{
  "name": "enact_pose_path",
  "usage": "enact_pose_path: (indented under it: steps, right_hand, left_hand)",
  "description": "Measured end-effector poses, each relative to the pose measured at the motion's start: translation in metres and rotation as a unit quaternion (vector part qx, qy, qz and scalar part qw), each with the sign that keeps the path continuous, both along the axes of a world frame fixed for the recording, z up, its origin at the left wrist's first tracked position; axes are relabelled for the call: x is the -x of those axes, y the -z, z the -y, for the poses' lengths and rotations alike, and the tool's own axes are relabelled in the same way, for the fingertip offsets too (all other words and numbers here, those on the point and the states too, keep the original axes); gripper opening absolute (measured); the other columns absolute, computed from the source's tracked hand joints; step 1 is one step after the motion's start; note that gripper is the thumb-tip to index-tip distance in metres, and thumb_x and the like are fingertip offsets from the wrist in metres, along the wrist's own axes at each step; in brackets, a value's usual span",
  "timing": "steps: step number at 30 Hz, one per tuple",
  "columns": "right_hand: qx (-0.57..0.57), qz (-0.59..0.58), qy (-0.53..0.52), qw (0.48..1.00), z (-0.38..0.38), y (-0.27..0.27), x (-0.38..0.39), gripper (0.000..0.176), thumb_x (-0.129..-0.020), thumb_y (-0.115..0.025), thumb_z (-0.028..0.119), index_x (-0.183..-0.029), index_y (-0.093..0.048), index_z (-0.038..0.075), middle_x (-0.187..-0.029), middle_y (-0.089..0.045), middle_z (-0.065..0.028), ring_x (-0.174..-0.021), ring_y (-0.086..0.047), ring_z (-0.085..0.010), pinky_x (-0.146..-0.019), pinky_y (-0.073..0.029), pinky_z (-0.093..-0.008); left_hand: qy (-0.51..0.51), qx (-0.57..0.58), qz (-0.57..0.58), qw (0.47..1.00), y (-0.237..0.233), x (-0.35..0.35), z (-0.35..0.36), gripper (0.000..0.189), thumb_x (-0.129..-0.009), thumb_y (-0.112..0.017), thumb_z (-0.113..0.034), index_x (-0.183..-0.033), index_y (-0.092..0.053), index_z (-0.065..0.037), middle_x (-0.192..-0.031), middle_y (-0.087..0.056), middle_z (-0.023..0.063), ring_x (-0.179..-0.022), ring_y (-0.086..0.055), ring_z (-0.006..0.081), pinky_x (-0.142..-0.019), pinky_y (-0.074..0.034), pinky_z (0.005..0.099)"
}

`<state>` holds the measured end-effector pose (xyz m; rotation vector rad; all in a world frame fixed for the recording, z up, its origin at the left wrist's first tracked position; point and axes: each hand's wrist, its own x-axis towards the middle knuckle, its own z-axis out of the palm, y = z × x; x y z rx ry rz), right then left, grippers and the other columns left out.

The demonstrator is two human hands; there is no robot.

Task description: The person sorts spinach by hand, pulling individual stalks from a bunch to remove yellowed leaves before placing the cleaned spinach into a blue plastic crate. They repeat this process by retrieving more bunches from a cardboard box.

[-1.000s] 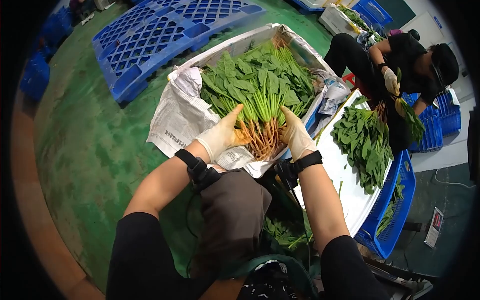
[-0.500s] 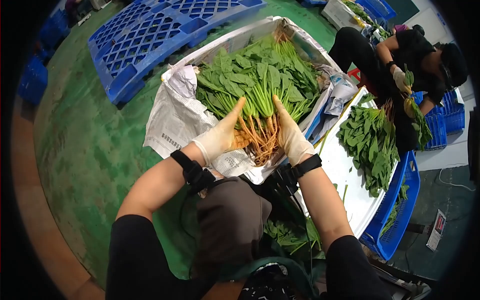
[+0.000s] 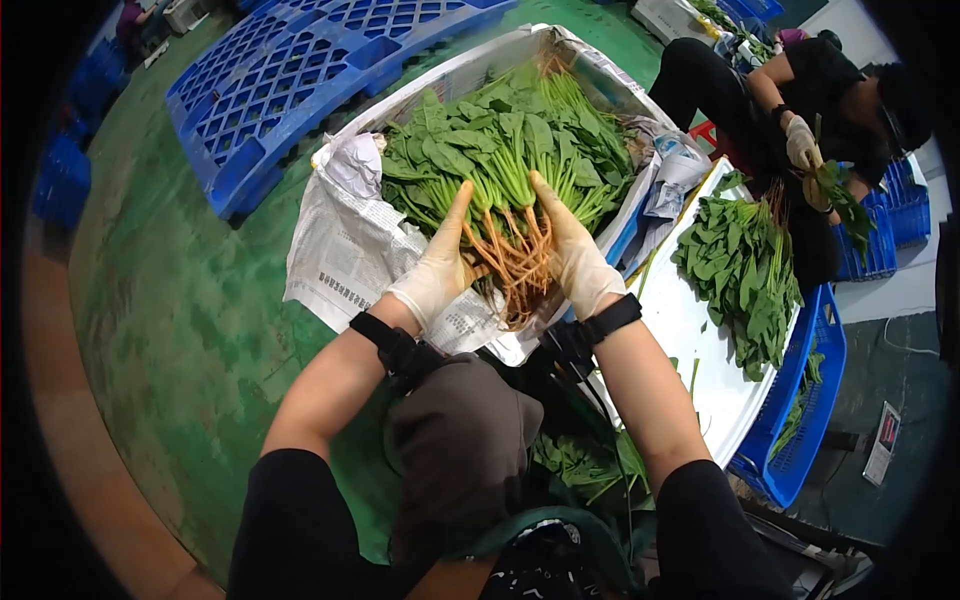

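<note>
Inside a white, straight-walled box (image 3: 400, 95) lined with printed newspaper (image 3: 345, 250), a thick bunch of broad-leaved greens (image 3: 500, 180) lies with its leaves toward the far side and its tangled orange-brown roots (image 3: 518, 265) toward the wearer; the left hand (image 3: 440, 268), in a thin off-white glove, grasps the bunch at its left side, its thumb stretched up beside the pale stems; the right hand (image 3: 575, 255), gloved alike, grasps the opposite side, its thumb also pointing toward the leaves; the fingers of both hands are partly hidden by the roots, so their exact curl cannot be told.

Along the box's left side the newspaper folds out over the rim; crumpled paper (image 3: 665, 180) is tucked at its right side; just beside the box, to the right, a white, smooth-surfaced worktop (image 3: 655, 335) bears a separate heap of dark green leafy stalks (image 3: 735, 275); next to it stands a blue plastic basket (image 3: 800, 425) with some greens inside.

Beyond the worktop, a person in black clothes (image 3: 830, 110) holds a few leafy stalks in gloved hands; past the box, at upper left, a blue lattice pallet (image 3: 290, 90) rests on the green floor (image 3: 150, 300).
</note>
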<state>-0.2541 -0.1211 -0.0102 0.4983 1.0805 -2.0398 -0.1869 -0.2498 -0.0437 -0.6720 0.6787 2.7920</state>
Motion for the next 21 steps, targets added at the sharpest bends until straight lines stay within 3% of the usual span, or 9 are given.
enact_pose_path:
  steps: [4,6,8,10,11,14,16,18,21]
  right_hand:
    - [-0.052,0.037,0.000,0.998,0.004,-0.015,-0.006,0.031,-0.078,-0.069,0.036,-0.084,-0.059,0.007,-0.071,-0.063,-0.0093,-0.055,-0.061,-0.0241,-0.052,-0.054,-0.0414]
    - [-0.089,0.012,-0.001,0.996,0.004,-0.010,-0.005,0.039,-0.080,-0.065,0.043,-0.092,-0.062,0.006,-0.081,-0.066,-0.0109,-0.062,-0.064,-0.0243,-0.059,-0.055,-0.0395]
    - [-0.063,0.006,-0.012,0.998,0.006,0.004,0.009,0.037,-0.085,-0.058,0.042,-0.093,-0.060,0.006,-0.081,-0.066,-0.0107,-0.062,-0.064,-0.0247,-0.059,-0.055,-0.0390]
    - [-0.055,0.004,-0.053,0.997,0.006,-0.020,0.005,0.036,-0.090,-0.051,0.041,-0.095,-0.060,0.006,-0.080,-0.066,-0.0098,-0.062,-0.063,-0.0253,-0.058,-0.054,-0.0379]
    - [-0.062,-0.004,-0.070,0.996,0.001,-0.032,0.003,0.037,-0.093,-0.045,0.039,-0.105,-0.057,0.006,-0.087,-0.066,-0.0105,-0.070,-0.064,-0.0249,-0.064,-0.054,-0.0367]
    - [-0.009,-0.074,-0.058,0.996,-0.001,-0.044,0.010,0.038,-0.091,-0.048,0.041,-0.101,-0.056,0.006,-0.084,-0.065,-0.0102,-0.063,-0.063,-0.0254,-0.058,-0.054,-0.0421]
    - [0.017,-0.081,-0.084,0.993,-0.002,-0.051,0.019,0.040,-0.093,-0.045,0.042,-0.109,-0.053,0.007,-0.092,-0.065,-0.0112,-0.068,-0.064,-0.0259,-0.059,-0.055,-0.0436]
    - [0.124,-0.145,-0.150,0.970,-0.011,-0.053,0.036,0.040,-0.094,-0.043,0.042,-0.113,-0.052,0.008,-0.095,-0.064,-0.0110,-0.072,-0.064,-0.0255,-0.061,-0.055,-0.0427]
    - [0.078,-0.261,-0.079,0.959,-0.016,-0.138,0.002,0.041,-0.094,-0.042,0.042,-0.115,-0.052,0.008,-0.097,-0.064,-0.0120,-0.080,-0.063,-0.0250,-0.066,-0.055,-0.0420]
  left_hand:
    - [-0.002,0.033,0.058,0.998,-0.005,0.012,-0.002,0.060,-0.077,-0.066,-0.051,-0.115,-0.052,-0.007,-0.102,-0.061,0.0121,-0.090,-0.062,0.0272,-0.079,-0.053,0.0452]
    - [-0.003,0.041,0.041,0.998,0.000,0.018,-0.003,0.056,-0.077,-0.068,-0.048,-0.113,-0.053,-0.009,-0.101,-0.061,0.0127,-0.089,-0.062,0.0268,-0.076,-0.054,0.0450]
    - [-0.006,0.051,0.052,0.997,-0.007,0.021,-0.004,0.052,-0.078,-0.067,-0.047,-0.111,-0.054,-0.010,-0.100,-0.062,0.0123,-0.088,-0.063,0.0261,-0.076,-0.053,0.0467]
    - [0.021,0.081,0.073,0.994,-0.021,0.025,-0.001,0.051,-0.080,-0.064,-0.048,-0.111,-0.054,-0.009,-0.098,-0.063,0.0110,-0.084,-0.064,0.0252,-0.074,-0.054,0.0476]
    - [0.019,0.121,0.140,0.983,-0.029,0.029,-0.002,0.050,-0.083,-0.059,-0.049,-0.112,-0.054,-0.009,-0.096,-0.064,0.0098,-0.080,-0.065,0.0247,-0.071,-0.054,0.0468]
    - [0.009,0.165,0.136,0.977,-0.059,0.031,-0.003,0.048,-0.084,-0.058,-0.049,-0.110,-0.054,-0.009,-0.093,-0.064,0.0092,-0.077,-0.065,0.0244,-0.069,-0.055,0.0446]
    - [0.023,0.157,0.035,0.987,-0.094,0.019,-0.003,0.047,-0.086,-0.056,-0.048,-0.113,-0.054,-0.010,-0.098,-0.064,0.0095,-0.082,-0.065,0.0240,-0.070,-0.054,0.0469]
    - [0.038,0.094,-0.069,0.992,-0.130,0.011,-0.003,0.046,-0.087,-0.054,-0.047,-0.113,-0.054,-0.009,-0.100,-0.064,0.0109,-0.084,-0.065,0.0247,-0.070,-0.054,0.0490]
    - [0.018,0.169,-0.088,0.982,-0.195,-0.003,-0.014,0.044,-0.088,-0.053,-0.045,-0.111,-0.054,-0.007,-0.099,-0.064,0.0136,-0.085,-0.065,0.0258,-0.069,-0.055,0.0472]
